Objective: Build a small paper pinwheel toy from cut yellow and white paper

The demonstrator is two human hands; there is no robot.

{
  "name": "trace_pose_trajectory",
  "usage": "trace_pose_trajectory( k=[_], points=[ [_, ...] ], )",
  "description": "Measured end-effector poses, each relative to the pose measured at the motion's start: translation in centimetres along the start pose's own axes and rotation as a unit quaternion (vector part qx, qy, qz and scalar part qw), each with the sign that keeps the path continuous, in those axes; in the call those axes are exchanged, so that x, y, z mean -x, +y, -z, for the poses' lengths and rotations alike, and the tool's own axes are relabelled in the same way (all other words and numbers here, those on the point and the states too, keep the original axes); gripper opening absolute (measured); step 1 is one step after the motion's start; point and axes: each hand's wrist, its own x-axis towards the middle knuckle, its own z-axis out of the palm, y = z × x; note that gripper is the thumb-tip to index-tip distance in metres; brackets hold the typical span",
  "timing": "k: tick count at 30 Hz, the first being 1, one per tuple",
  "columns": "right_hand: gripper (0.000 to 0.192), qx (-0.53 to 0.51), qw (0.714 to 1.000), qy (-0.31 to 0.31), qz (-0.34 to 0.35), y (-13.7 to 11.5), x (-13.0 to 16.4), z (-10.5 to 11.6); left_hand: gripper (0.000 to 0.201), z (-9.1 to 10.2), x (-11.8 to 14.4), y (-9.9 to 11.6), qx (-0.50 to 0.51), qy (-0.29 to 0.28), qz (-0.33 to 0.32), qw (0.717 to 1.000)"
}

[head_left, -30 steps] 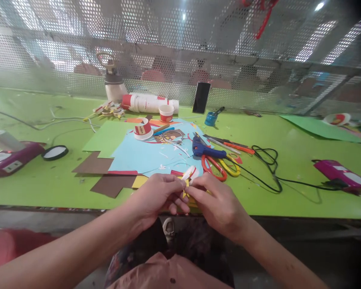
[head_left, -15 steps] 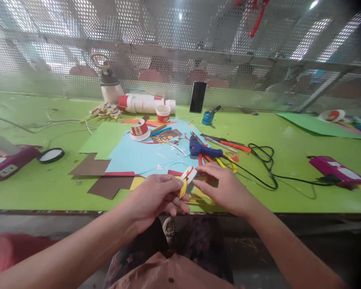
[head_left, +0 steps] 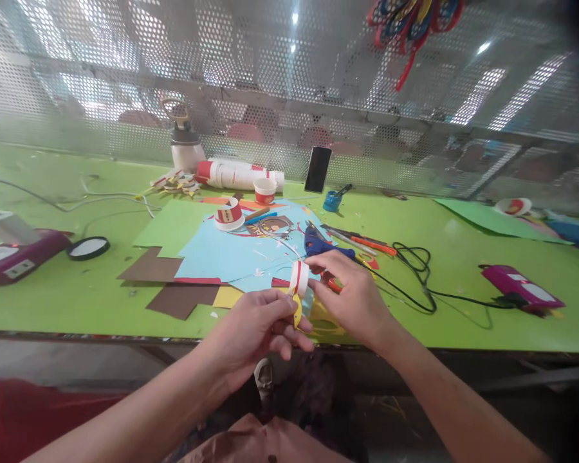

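Near the table's front edge, my left hand (head_left: 265, 321) pinches a small yellow paper cutout (head_left: 297, 312) between thumb and fingers, its other fingers half curled beneath. Joined to or resting against the cutout's top is a white paper ring with a red stripe (head_left: 299, 278). On the right side of that ring, my right hand (head_left: 347, 292) grips its edge with thumb and fingertips. Just beyond my right hand lies a blue hot glue gun (head_left: 321, 243), its handle partly hidden. Orange-red scissor handles (head_left: 332, 283) show beneath my right fingers.
Light blue paper (head_left: 207, 257) overlaps brown sheets (head_left: 183, 301). On it stand a cut paper cup (head_left: 229, 215) and another cup (head_left: 264, 191). Behind are stacked cups (head_left: 241, 175), a phone (head_left: 317, 169) and a blue jar (head_left: 332, 201). A black cord (head_left: 415, 302) reaches a purple power strip (head_left: 521, 287).
The white ring has turned more upright, showing its striped side, and the yellow cutout hangs below it. My right hand has shifted slightly with it. The view has tilted up a little.
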Motion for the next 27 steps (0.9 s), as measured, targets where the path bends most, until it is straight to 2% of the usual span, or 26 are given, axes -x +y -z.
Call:
trace_pose_trajectory(
  k=[2,4,9,14,20,27],
  points=[
    [0.024,0.010,0.998,-0.008,0.056,-0.3,-0.6,-0.1,0.008,0.2,0.5,-0.3,0.017,0.011,-0.008,1.000],
    [0.021,0.006,0.996,-0.037,0.082,-0.7,-1.2,-0.4,0.009,0.5,1.1,-0.8,0.035,0.024,-0.014,0.999],
    [0.020,-0.001,0.985,-0.139,0.107,-1.7,-2.2,-1.6,0.006,1.4,2.6,-2.3,0.071,0.053,-0.019,0.996],
    [0.022,-0.008,0.976,-0.168,0.136,-2.2,-1.7,-2.8,0.005,1.4,3.9,-3.6,0.097,0.083,-0.014,0.992],
    [0.027,-0.042,0.978,-0.168,0.114,-2.5,-0.2,-2.9,0.004,0.6,4.3,-4.9,0.123,0.105,-0.016,0.987],
    [0.034,-0.117,0.984,-0.135,0.011,-2.5,1.0,-2.9,0.008,-0.4,4.0,-6.0,0.157,0.126,-0.073,0.977]
  ],
)
